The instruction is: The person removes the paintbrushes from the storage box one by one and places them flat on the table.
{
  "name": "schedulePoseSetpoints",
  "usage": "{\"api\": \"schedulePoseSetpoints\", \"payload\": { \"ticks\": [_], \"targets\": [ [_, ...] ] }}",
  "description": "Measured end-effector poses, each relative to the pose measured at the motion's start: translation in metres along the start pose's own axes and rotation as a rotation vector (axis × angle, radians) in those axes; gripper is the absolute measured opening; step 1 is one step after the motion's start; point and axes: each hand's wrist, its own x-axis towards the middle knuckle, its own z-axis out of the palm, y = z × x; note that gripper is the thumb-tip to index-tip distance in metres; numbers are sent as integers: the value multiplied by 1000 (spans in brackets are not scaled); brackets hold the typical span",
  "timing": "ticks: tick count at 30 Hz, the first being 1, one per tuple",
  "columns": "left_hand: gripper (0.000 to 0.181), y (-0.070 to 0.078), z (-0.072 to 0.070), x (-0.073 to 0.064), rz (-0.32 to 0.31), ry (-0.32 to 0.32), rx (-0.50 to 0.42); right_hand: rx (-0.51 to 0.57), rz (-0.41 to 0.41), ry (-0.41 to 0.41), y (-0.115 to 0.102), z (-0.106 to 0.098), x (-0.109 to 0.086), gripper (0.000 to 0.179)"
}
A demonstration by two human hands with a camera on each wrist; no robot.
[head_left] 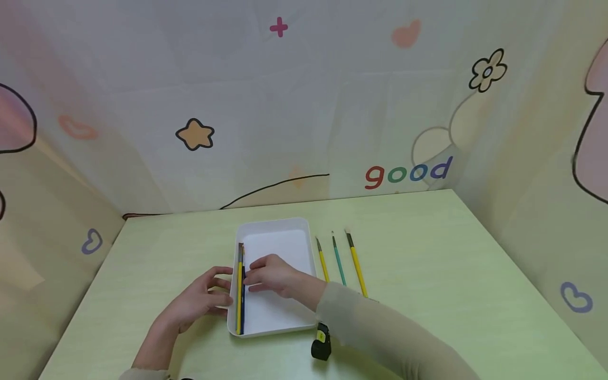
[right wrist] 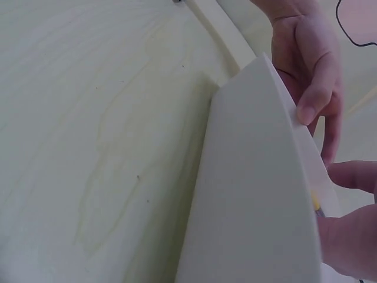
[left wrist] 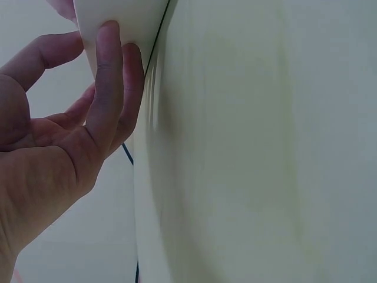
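A shallow white tray (head_left: pixel 280 237) sits on the table, with a yellow paintbrush (head_left: pixel 239 298) and a dark blue paintbrush (head_left: pixel 243 311) lying lengthwise along its left wall. My left hand (head_left: pixel 199 301) is at the tray's left side, fingers spread; the left wrist view shows its fingertips (left wrist: pixel 109 38) pressing the outer wall. Over the tray's inside, my right hand (head_left: pixel 275 277) reaches toward the two brushes, fingertips right beside the dark blue one. Its fingers (right wrist: pixel 353 174) look parted in the right wrist view, where a bit of yellow brush (right wrist: pixel 316 201) shows past the rim.
Right of the tray lie a thin yellow paintbrush (head_left: pixel 322 261), a teal paintbrush (head_left: pixel 339 261) and a thicker yellow paintbrush (head_left: pixel 356 264), lower ends by the right sleeve (head_left: pixel 380 327). A small black device (head_left: pixel 321 343) shows below that sleeve. Printed cloth walls (head_left: pixel 294 105) stand behind the pale green table (head_left: pixel 427 253).
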Motion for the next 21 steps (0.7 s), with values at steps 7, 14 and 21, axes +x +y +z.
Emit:
{"api": "schedulePoseSetpoints", "payload": {
  "ticks": [7,14,21],
  "targets": [
    [72,-2,-1,0,26,-23,-14,-23,-25,17,9,10,5,32],
    [71,0,-1,-1,25,-23,-11,-9,-11,48,7,15,4,35],
    [70,1,-2,-2,9,-13,7,48,-24,77,7,10,3,38]
  ]
}}
